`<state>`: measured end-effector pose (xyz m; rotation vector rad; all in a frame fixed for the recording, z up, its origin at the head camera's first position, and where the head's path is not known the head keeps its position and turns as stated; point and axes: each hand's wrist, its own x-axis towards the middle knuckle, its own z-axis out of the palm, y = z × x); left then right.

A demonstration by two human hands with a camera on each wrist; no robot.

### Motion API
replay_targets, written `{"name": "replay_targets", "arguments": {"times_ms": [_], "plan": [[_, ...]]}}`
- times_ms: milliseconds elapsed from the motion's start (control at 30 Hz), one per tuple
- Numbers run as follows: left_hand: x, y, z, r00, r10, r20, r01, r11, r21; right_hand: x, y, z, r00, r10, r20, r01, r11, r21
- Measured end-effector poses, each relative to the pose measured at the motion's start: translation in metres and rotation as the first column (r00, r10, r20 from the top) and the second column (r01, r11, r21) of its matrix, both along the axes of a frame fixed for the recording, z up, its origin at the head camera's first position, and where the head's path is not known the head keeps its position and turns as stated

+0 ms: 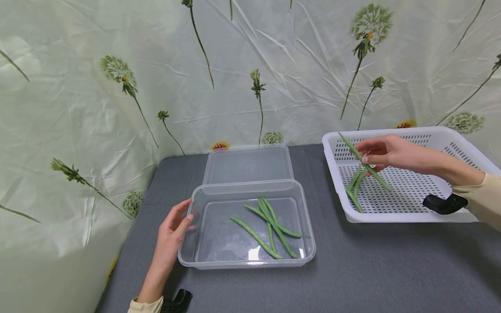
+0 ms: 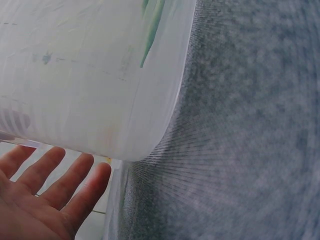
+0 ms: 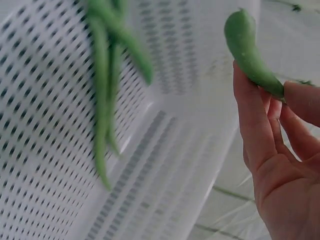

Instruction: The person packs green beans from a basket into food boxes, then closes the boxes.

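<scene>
My right hand pinches a green bean between thumb and fingers, above the left end of a white perforated basket. In the right wrist view the held bean juts out past the fingertips. A few more green beans lie in the basket beneath. At the left, a clear plastic container holds several green beans, some crossing one another. My left hand is at its left wall, and the left wrist view shows the fingers extended along the outside.
Behind the container lies a clear flat lid. Dark grey cloth covers the table. A pale sheet printed with dandelions hangs along the back and left side.
</scene>
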<state>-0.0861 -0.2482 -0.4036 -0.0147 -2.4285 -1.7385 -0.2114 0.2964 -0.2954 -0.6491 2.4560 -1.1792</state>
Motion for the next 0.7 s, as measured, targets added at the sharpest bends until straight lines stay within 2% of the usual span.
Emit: {"name": "replay_targets", "arguments": {"times_ms": [167,267,467,567,700], "plan": [[0.000,0.000,0.000,1.000,-0.001,0.003,0.001,1.000,0.003,0.012,-0.010,0.008,1.000,0.005,0.007,-0.004,0.998,-0.057],[0.000,0.000,0.000,1.000,-0.001,0.004,0.001,1.000,0.002,0.019,-0.015,0.010,0.999,0.001,0.050,0.006,0.991,-0.131],[-0.001,0.000,0.000,1.000,0.000,0.004,0.000,1.000,0.001,0.038,-0.027,0.007,0.994,0.005,0.112,0.030,0.953,-0.302],[-0.001,0.000,0.000,1.000,0.001,0.004,-0.001,1.000,0.000,0.048,-0.038,0.006,0.993,0.011,0.118,0.031,0.937,-0.349],[-0.001,0.000,0.000,1.000,0.004,0.004,-0.004,1.000,0.002,0.056,-0.057,0.005,0.993,0.053,0.102,-0.003,0.901,-0.435]]}}
